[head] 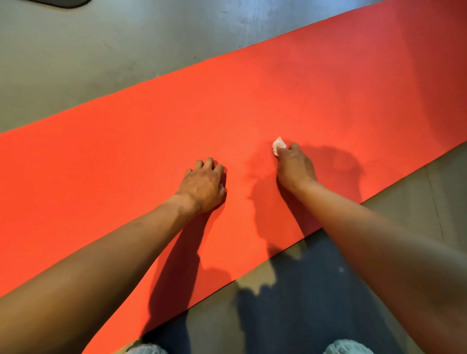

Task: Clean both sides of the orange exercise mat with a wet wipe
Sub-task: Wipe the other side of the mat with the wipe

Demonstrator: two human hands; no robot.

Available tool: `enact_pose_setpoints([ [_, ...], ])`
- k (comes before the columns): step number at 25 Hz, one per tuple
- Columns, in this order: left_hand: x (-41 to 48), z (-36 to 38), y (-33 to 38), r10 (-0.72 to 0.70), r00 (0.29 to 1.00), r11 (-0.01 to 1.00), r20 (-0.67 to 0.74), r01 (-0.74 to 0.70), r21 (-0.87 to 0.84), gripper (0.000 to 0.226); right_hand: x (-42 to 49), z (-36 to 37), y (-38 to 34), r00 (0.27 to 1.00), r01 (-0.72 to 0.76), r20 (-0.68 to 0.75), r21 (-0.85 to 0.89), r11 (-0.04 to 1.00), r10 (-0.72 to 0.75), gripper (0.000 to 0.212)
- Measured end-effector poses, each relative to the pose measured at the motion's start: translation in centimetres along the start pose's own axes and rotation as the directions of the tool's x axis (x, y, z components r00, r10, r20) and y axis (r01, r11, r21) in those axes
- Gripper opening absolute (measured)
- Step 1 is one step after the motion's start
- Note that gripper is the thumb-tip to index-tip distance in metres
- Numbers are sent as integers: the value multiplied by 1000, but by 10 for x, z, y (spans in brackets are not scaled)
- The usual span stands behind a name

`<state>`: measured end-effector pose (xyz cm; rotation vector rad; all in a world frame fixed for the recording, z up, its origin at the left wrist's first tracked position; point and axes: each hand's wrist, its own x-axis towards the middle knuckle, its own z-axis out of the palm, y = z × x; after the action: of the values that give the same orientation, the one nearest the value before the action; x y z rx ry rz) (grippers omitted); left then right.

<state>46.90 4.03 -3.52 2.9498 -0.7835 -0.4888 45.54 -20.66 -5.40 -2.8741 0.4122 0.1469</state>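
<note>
Far left and along the top there's grey floor [75, 63], with the edge of a dark object [63, 2] just poking in at the upper left corner; too little of it shows to say what it is. Cutting across the whole view on a diagonal, low on the left and high on the right, lies the orange mat [126, 141], unrolled flat on that floor.

Now the left hand [203, 184]: it's down on the mat near the middle, back of the hand up, fingers curled under with the knuckles raised. Nothing is in it, just a bunched hand propped on the orange surface, its forearm reaching in from the lower left.

A little to the right, and apart from it, comes the right hand [294, 166]. Its fingers are curled tight round a small, crumpled white wet wipe [278, 145], which sticks out beyond the fingertips and sits pressed against the mat. Dark shadows of hand and arm fall on the mat to its right.

Along the bottom, on the near side of the mat's dark edge, the toes of two pale shoes [348, 347] peek in on the floor, one left, one right.
</note>
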Motion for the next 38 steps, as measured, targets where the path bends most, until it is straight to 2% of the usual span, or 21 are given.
enact_pose_setpoints([
  [2, 3, -2, 0, 1, 1000, 1000, 26, -1, -4, 30, 0, -3, -7, 999, 9, 37, 0, 1000, -9, 28],
  [4, 4, -4, -1, 6, 999, 1000, 38, -5, -21, 28, -18, 0, -32, 980, 165, 100, 69, 984, -172, 28],
  [7, 5, -4, -3, 8, 999, 998, 36, -5, -69, 27, -50, 8, -60, 864, 448, 194, 127, 885, -465, 29],
  [9, 5, -4, -4, 4, 1000, 996, 26, -2, -89, 26, -50, 8, -61, 820, 534, 219, 43, 844, -529, 31],
  [11, 4, -3, -5, 5, 1000, 996, 29, -2, -84, 29, -31, 4, -51, 881, 456, 172, -55, 888, -442, 31],
  [13, 3, -4, -6, 10, 999, 997, 40, -7, -79, 31, -8, -1, -35, 970, 234, 91, -95, 968, -225, 34],
  [15, 3, -4, -7, 21, 999, 997, 48, -17, -78, 31, 3, -4, -25, 996, 63, 60, -54, 997, -59, 39],
  [16, 3, -4, -8, 25, 998, 997, 54, -21, -79, 31, 2, -4, -29, 997, 50, 61, -17, 999, -49, 40],
  [17, 4, -4, -8, 27, 998, 996, 60, -22, -82, 31, -3, -4, -36, 994, 92, 63, 29, 995, -94, 39],
  [19, 5, -5, -9, 30, 998, 996, 61, -24, -91, 32, -20, 2, -53, 954, 282, 86, 76, 956, -288, 35],
  [21, 7, -5, -10, 38, 997, 995, 64, -32, -89, 33, -31, 3, -63, 881, 443, 159, 56, 895, -446, 30],
  [22, 7, -5, -10, 44, 997, 996, 68, -38, -86, 32, -30, 3, -62, 865, 472, 180, 26, 881, -468, 29],
  [24, 8, -5, -11, 55, 996, 995, 72, -49, -85, 33, -17, 1, -52, 910, 401, 130, -39, 915, -393, 28],
  [26, 7, -4, -12, 59, 996, 995, 73, -53, -83, 33, 1, 1, -36, 980, 197, 40, -28, 980, -196, 26],
  [27, 7, -3, -13, 61, 996, 995, 71, -55, -81, 33, 8, 2, -29, 994, 109, 19, 6, 994, -109, 24],
  [29, 6, -2, -13, 67, 996, 995, 66, -62, -79, 32, 13, 7, -25, 998, 57, 37, 58, 997, -59, 21],
  [32, 7, -1, -14, 70, 996, 995, 56, -65, -80, 32, -5, 10, -43, 967, 208, 112, 157, 965, -227, 17],
  [35, 7, 0, -15, 62, 997, 993, 55, -57, -100, 31, -30, 9, -62, 873, 420, 167, 219, 881, -458, 15],
  [36, 8, -1, -15, 61, 997, 993, 49, -56, -107, 30, -30, 8, -64, 862, 452, 157, 192, 871, -482, 14],
  [38, 7, -1, -16, 62, 997, 992, 42, -57, -114, 30, -14, 9, -61, 902, 420, 68, 96, 902, -427, 14],
])
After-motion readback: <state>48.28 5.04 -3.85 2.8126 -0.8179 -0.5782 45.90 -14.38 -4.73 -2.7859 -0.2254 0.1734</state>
